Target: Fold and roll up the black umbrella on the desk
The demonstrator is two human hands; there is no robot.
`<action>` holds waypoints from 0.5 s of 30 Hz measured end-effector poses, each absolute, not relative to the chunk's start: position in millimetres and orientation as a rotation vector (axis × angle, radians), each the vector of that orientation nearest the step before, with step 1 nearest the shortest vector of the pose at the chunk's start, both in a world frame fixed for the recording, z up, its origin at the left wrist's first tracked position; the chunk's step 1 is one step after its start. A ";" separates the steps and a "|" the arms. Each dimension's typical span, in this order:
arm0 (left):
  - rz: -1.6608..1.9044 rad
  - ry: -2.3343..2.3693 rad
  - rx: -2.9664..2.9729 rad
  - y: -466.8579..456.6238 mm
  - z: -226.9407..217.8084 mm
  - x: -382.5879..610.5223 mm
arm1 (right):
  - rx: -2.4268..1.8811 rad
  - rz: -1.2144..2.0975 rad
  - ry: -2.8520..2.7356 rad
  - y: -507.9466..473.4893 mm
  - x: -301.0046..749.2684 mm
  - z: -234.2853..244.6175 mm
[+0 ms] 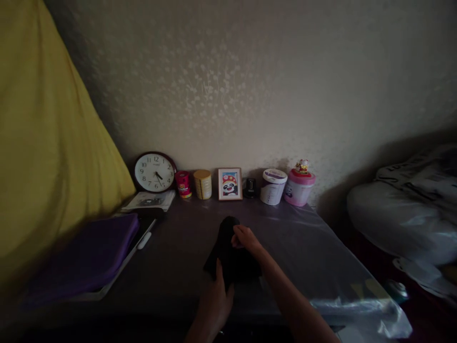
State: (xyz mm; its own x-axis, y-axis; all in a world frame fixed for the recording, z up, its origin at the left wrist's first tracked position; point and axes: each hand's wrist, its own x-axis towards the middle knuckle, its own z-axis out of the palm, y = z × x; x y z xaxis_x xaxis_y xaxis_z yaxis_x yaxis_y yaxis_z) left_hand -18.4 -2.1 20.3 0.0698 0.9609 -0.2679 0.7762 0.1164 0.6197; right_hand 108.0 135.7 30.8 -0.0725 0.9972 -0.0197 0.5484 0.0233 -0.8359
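A dark black cloth item (228, 247) is in front of me at the middle of the table; its exact kind is lost in the dim light. It narrows to a rounded top and spreads wider toward me. My right hand (244, 237) is closed in a fist at its upper right side, gripping the fabric. Lower down, my left hand (216, 297) has the near left part of the cloth between thumb and fingers, one finger lying long against it. Some of the left fingers are hidden.
Along the wall stand a round clock (155, 172), a red tub (183, 185), a yellow can (203, 185), a framed panda picture (230, 185), a white tub (273, 188) and a pink tub (299, 189). A purple case (89, 252) lies left, beside a yellow curtain (53, 143).
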 end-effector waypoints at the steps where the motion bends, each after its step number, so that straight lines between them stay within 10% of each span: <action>1: 0.354 1.749 1.701 -2.3 20.8 -18.1 | -1.581 0.939 -1.684 136.3 110.2 29.0; 15: 0.281 1.836 1.831 -6.8 28.5 -5.4 | -1.683 0.633 -1.495 124.7 94.0 4.6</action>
